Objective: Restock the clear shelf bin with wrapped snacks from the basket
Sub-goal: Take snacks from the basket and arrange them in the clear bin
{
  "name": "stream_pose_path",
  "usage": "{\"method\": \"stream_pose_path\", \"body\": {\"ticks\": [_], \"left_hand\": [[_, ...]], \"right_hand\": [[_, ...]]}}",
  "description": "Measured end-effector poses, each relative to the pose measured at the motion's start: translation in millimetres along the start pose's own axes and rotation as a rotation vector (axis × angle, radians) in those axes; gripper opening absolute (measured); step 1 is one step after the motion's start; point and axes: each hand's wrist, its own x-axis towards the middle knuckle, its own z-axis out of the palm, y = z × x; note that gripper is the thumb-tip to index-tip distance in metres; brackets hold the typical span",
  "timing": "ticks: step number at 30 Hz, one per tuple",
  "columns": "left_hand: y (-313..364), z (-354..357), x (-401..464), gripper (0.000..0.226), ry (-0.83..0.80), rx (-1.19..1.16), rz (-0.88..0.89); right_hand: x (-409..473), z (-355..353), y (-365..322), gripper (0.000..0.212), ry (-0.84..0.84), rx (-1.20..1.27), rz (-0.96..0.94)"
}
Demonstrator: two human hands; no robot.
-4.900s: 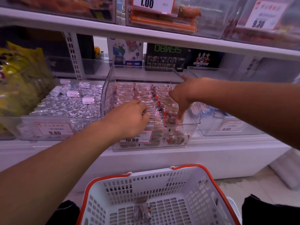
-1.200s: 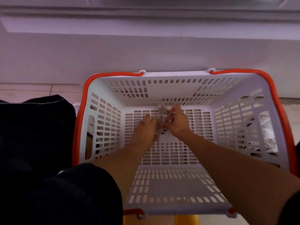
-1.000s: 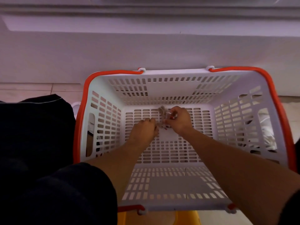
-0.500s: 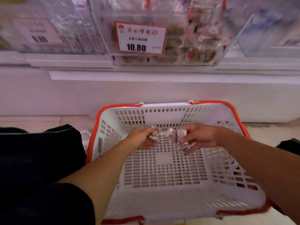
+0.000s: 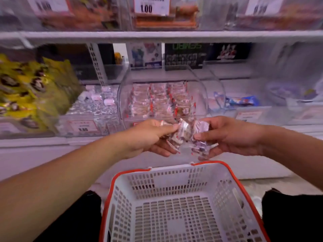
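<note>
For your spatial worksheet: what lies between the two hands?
In the head view, clear-wrapped snacks bridge the left hand and right hand.

Whole frame is motion-blurred. Price tags on the top shelf (image 5: 157,34) are smeared; only the middle tag (image 5: 151,6) can be read, "1.00". The clear shelf bin (image 5: 201,88) front label is hidden behind the left hand (image 5: 150,137) and right hand (image 5: 232,135). The count of wrapped snacks (image 5: 183,133) held between the hands cannot be told; wrappers are blurred together. Left fingertips are covered by the wrappers. The basket (image 5: 132,172) is cut off by the bottom edge. Yellow bags (image 5: 31,89) are cropped at the left edge, print unreadable. Both forearms are cut off by the frame edges.
</note>
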Motion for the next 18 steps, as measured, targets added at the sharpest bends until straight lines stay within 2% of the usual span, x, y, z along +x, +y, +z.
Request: {"method": "stream_pose_path", "body": {"ticks": [4, 8, 11, 14, 18], "left_hand": [[15.8, -0.7, -1.8, 0.063, -0.065, -0.248, -0.016], [21.7, -3.1, 1.1, 0.042, -0.179, -0.388, -0.039], [22.4, -6.0, 3.9, 0.035, -0.291, -0.405, -0.08], [20.3, -1.4, 9.5, 0.038, -0.343, -0.349, -0.13], [19.7, 1.0, 13.2, 0.043, -0.425, -0.339, -0.172]], "right_hand": [[5.5, -5.2, -17.9, 0.034, -0.002, 0.105, -0.068], [12.4, -15.8, -21.1, 0.032, -0.021, 0.06, -0.089], [12.6, -26.4, -25.7, 0.028, -0.025, -0.06, -0.083], [14.0, -31.9, -27.1, 0.026, -0.05, -0.19, -0.066], [13.1, -35.6, -32.4, 0.041, -0.027, -0.336, -0.1]]}}
